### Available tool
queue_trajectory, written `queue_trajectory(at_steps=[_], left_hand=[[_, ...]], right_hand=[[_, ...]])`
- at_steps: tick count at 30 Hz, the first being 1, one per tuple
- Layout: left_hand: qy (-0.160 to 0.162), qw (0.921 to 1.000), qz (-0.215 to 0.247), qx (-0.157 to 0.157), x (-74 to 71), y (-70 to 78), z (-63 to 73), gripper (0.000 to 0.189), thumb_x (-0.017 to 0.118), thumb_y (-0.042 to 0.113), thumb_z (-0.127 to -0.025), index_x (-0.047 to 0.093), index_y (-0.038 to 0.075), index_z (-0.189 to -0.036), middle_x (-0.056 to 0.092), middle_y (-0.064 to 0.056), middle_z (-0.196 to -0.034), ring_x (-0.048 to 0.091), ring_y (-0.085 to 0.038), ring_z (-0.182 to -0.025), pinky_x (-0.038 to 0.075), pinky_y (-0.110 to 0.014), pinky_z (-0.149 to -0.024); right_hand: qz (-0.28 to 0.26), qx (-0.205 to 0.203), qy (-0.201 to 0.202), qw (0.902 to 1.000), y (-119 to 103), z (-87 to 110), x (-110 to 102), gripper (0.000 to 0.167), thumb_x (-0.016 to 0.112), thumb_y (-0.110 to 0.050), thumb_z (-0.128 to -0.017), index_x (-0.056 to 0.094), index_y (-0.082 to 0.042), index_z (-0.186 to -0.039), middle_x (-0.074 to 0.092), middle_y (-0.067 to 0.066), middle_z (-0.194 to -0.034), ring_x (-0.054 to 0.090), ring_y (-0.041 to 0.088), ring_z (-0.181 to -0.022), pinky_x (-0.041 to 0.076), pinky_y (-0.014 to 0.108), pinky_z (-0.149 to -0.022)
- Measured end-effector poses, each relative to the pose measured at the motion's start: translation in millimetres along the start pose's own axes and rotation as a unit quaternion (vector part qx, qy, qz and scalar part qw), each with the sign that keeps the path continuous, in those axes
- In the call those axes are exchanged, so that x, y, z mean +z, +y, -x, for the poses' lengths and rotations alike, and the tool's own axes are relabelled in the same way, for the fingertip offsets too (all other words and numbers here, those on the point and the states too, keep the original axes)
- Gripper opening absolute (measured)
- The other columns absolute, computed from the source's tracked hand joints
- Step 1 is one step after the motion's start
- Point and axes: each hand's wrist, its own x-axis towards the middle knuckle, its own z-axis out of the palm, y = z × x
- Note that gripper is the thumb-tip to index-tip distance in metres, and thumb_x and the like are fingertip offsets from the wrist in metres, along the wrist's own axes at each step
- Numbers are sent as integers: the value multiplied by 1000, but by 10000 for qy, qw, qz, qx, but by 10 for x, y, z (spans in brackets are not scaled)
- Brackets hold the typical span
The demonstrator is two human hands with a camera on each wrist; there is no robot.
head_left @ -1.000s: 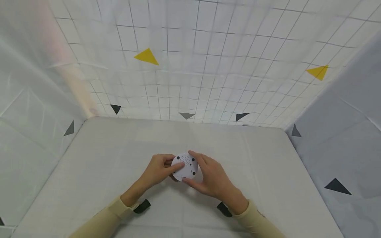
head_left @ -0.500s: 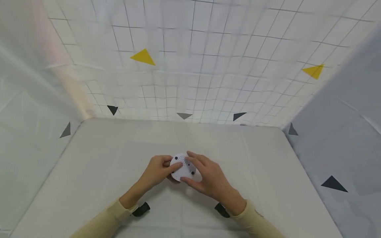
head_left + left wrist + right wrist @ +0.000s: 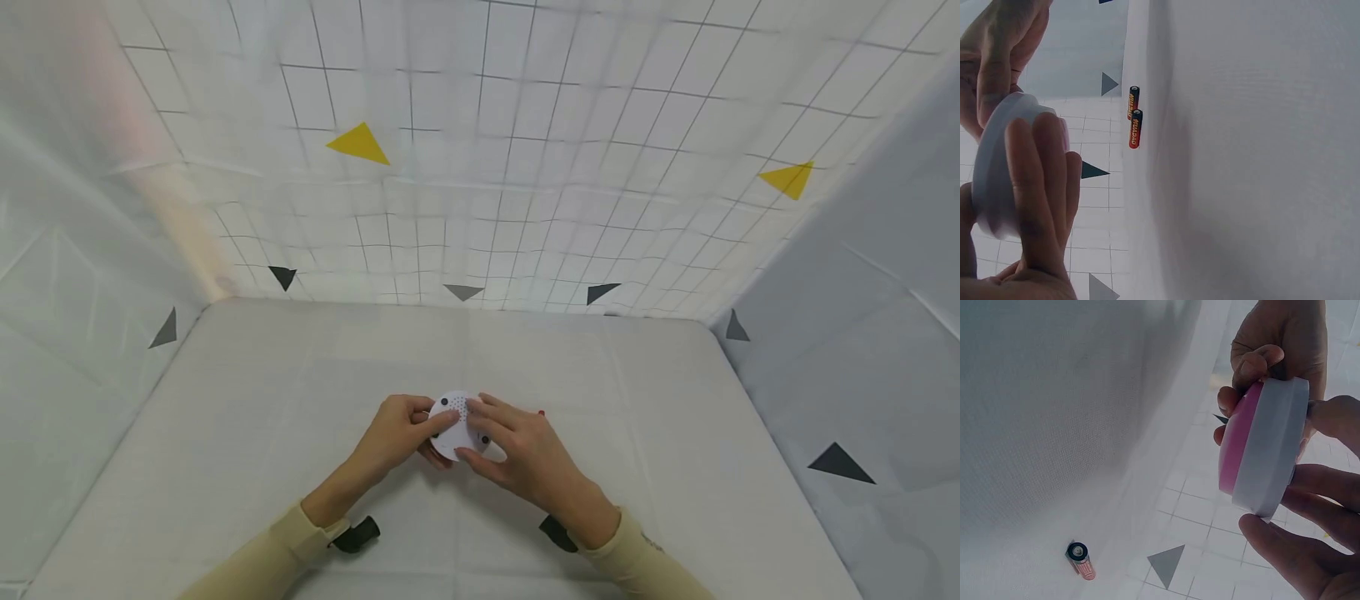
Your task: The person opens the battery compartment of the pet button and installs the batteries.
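Observation:
A round white buzzer (image 3: 463,442) hangs over the table, its underside with speaker holes and dark feet facing up. Its pink domed top (image 3: 1239,440) shows in the right wrist view. My left hand (image 3: 401,427) grips its left side, the thumb lying across the underside and the other fingers curled beneath. My right hand (image 3: 528,446) has its thumb at the near rim and its fingertips on the perforated underside, covering part of it. In the left wrist view, two red and black batteries (image 3: 1136,129) lie on the table, apart from both hands.
The white table (image 3: 360,342) is enclosed by a gridded sheet (image 3: 457,192) at the back and plain sheets at the sides, bearing yellow, grey and black triangles. A black wrist mount (image 3: 356,535) sits at each cuff.
My right fingers have shifted from the buzzer's far rim onto its underside, then slightly lower. The left hand keeps its grip. A bit of red now shows behind my right hand.

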Motion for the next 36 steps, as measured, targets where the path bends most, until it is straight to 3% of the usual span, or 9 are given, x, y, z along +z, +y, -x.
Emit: queue_trajectory(at_steps=[11, 16, 23, 36], left_hand=[[-108, 9996, 236, -112, 2, 8, -3, 47, 72, 38, -101, 73, -9, -108, 79, -18, -82, 77, -37, -63, 66, -45, -70], [-110, 9997, 157, -144, 1, 15, 8, 50, 72, 39, -101, 72, -10, -108, 78, -21, -79, 77, -36, -62, 66, -42, -72], [-62, 9999, -48, -135, -6, 45, 21, 51, 71, 42, -101, 73, -9, -105, 77, -14, -70, 76, -34, -59, 66, -40, -71], [-29, 9999, -68, -138, 9, 30, 28, 52, 71, 41, -102, 72, -11, -99, 75, -17, -67, 75, -33, -56, 66, -39, -68]], right_hand=[[-221, -313, 388, 9985, -33, -17, 9, 25, 95, -20, -80, 80, -5, -94, 80, 9, -114, 74, 32, -117, 63, 41, -90], [-197, -314, 408, 9985, -53, -8, 17, 26, 94, -18, -79, 81, -6, -98, 81, 8, -112, 76, 29, -115, 64, 41, -88], [-254, -244, 424, 9985, -83, -12, 10, 28, 94, -17, -79, 82, -6, -102, 81, 9, -112, 76, 29, -114, 64, 39, -87], [-83, -464, 421, 9980, -79, -11, 36, 27, 93, -11, -77, 82, -3, -101, 81, 12, -108, 77, 28, -110, 64, 32, -81]])
